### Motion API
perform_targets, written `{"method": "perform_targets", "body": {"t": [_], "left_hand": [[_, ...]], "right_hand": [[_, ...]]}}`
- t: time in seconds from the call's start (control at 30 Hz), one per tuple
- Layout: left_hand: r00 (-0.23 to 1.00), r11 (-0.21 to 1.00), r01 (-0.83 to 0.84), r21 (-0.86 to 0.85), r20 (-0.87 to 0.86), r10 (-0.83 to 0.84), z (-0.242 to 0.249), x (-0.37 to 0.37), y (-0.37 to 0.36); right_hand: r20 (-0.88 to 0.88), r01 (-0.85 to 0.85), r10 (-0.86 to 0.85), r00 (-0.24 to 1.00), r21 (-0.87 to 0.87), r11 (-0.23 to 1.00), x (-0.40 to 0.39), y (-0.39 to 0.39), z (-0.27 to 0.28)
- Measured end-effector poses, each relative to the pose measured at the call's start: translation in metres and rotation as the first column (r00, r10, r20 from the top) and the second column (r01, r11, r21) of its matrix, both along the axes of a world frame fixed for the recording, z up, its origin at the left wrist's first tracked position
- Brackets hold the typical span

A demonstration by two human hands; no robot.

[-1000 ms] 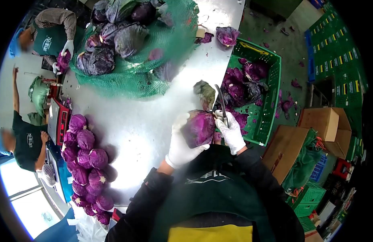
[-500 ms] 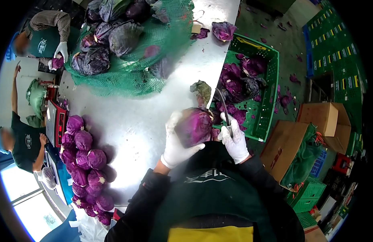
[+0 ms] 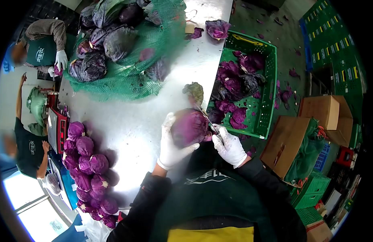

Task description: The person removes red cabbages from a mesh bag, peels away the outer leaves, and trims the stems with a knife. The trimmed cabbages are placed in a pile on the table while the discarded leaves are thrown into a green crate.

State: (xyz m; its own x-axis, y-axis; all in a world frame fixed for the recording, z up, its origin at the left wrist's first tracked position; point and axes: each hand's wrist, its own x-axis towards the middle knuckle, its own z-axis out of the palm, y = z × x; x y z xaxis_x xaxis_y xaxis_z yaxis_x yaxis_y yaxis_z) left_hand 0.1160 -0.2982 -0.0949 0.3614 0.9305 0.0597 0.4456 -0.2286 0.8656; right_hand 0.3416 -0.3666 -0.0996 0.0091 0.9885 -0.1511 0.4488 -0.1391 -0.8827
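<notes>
My left hand [image 3: 172, 146], in a white glove, grips a purple cabbage [image 3: 189, 126] from its left side, above the table's front edge. In my gloved right hand [image 3: 230, 148] is a knife [image 3: 216, 131]; its thin blade lies against the right side of the cabbage. Beyond the cabbage, a withered leaf [image 3: 194, 92] sits at the table's edge. At the left, a pile of trimmed purple cabbages [image 3: 85, 145] rests on the metal table [image 3: 132, 133].
Untrimmed cabbages [image 3: 119, 43] lie on green netting [image 3: 126, 86] at the back. A green crate [image 3: 269, 90] holds loose leaves, right of the table. Cardboard boxes [image 3: 284, 147] stand farther right. Two people are at the left, near a red scale [image 3: 57, 131].
My right hand has moved down and left, bringing the knife blade from upright beside the cabbage to against it. The view has shifted slightly. The co-worker's gloved hand at the upper left has moved down.
</notes>
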Motion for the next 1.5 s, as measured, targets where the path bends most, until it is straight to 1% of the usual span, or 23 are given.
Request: {"method": "perform_targets", "body": {"t": [0.03,0.1,0.17,0.2,0.3,0.4,0.53,0.57,0.63,0.7,0.8,0.83,0.9,0.93,0.97,1.03,1.07,1.13,1.2,1.3,1.37,1.43,1.5], "left_hand": [[0.999,1.000,-0.003,-0.004,0.040,0.003,-0.002,-0.001,0.001],[0.993,1.000,-0.009,-0.015,0.122,0.011,-0.005,-0.001,0.003],[0.993,1.000,-0.007,-0.013,0.121,0.009,-0.005,-0.001,0.003],[0.993,1.000,-0.006,-0.014,0.120,0.008,-0.006,-0.002,0.004],[0.997,1.000,0.016,0.018,0.074,-0.017,-0.001,0.001,0.005],[0.999,0.999,0.014,0.041,-0.036,-0.012,0.009,0.007,0.005],[0.999,0.996,0.024,0.091,-0.038,-0.021,0.009,0.015,0.003],[0.999,0.995,0.027,0.100,-0.039,-0.024,0.008,0.016,0.003],[0.998,0.992,0.043,0.118,-0.039,-0.038,0.007,0.016,-0.001],[0.999,0.996,0.022,0.088,0.042,-0.026,-0.003,0.010,0.000],[0.991,0.995,-0.061,-0.082,0.112,0.070,-0.020,-0.015,-0.016],[0.984,0.985,-0.095,-0.145,0.134,0.114,-0.021,-0.019,-0.016],[0.968,0.966,-0.038,-0.255,0.232,0.100,-0.018,-0.032,-0.019],[0.963,0.962,-0.005,-0.275,0.257,0.079,-0.013,-0.036,-0.018],[0.957,0.957,0.034,-0.288,0.287,0.052,-0.010,-0.036,-0.014],[0.929,0.929,0.012,-0.371,0.348,0.127,-0.009,-0.033,-0.007],[0.912,0.909,0.002,-0.416,0.373,0.168,-0.008,-0.032,-0.005],[0.851,0.910,0.049,-0.413,0.494,0.179,-0.004,-0.019,0.006],[0.815,0.893,0.048,-0.447,0.535,0.224,-0.007,-0.010,0.016],[0.906,0.956,-0.061,-0.288,0.386,0.174,-0.019,0.005,0.021],[0.903,0.951,-0.142,-0.275,0.358,0.239,-0.015,0.017,0.020],[0.893,0.928,-0.239,-0.286,0.310,0.325,-0.007,0.025,0.020],[0.879,0.909,-0.215,-0.358,0.335,0.340,-0.005,0.018,0.021]], "right_hand": [[0.037,-0.018,0.018,0.999,-0.016,1.000,-0.001,0.000,0.000],[0.093,-0.013,0.002,0.996,0.116,0.993,-0.007,0.001,0.000],[0.173,-0.043,0.005,0.985,0.218,0.975,-0.013,0.002,-0.004],[0.262,-0.063,0.037,0.964,0.093,0.994,-0.016,0.002,-0.001],[0.326,-0.105,0.102,0.940,-0.009,0.994,-0.015,0.004,0.003],[0.429,-0.123,0.080,0.900,0.073,0.990,-0.014,0.009,0.002],[0.402,-0.140,0.148,0.903,-0.051,0.989,-0.008,0.014,-0.011],[0.332,-0.122,0.188,0.924,-0.209,0.970,-0.007,0.024,-0.009],[0.441,-0.190,0.232,0.867,-0.137,0.972,-0.006,0.018,-0.064],[0.361,-0.152,0.182,0.915,-0.109,0.982,-0.014,0.024,-0.062],[0.200,-0.174,0.234,0.952,-0.278,0.945,-0.011,0.034,-0.049],[0.039,-0.156,0.175,0.984,-0.286,0.945,-0.014,0.036,-0.045],[-0.286,-0.133,0.037,0.957,-0.323,0.937,-0.021,0.029,-0.028],[-0.369,-0.144,-0.066,0.927,-0.513,0.846,-0.020,0.038,-0.006],[-0.429,-0.133,-0.106,0.897,-0.492,0.860,-0.023,0.038,-0.005],[-0.539,-0.104,-0.174,0.824,-0.447,0.889,-0.024,0.041,-0.005],[-0.594,-0.020,-0.203,0.779,-0.347,0.938,-0.024,0.044,-0.007],[-0.306,0.031,-0.026,0.952,0.010,0.999,-0.013,0.057,-0.011],[-0.176,0.050,-0.023,0.984,0.150,0.987,-0.003,0.063,-0.005],[-0.115,0.067,-0.035,0.993,0.284,0.957,0.000,0.061,-0.004],[-0.169,0.050,-0.033,0.985,0.095,0.994,-0.002,0.053,0.003],[-0.179,0.078,-0.030,0.983,0.267,0.961,-0.009,0.043,-0.007],[-0.216,0.047,-0.011,0.976,0.164,0.985,-0.012,0.038,-0.003]]}}
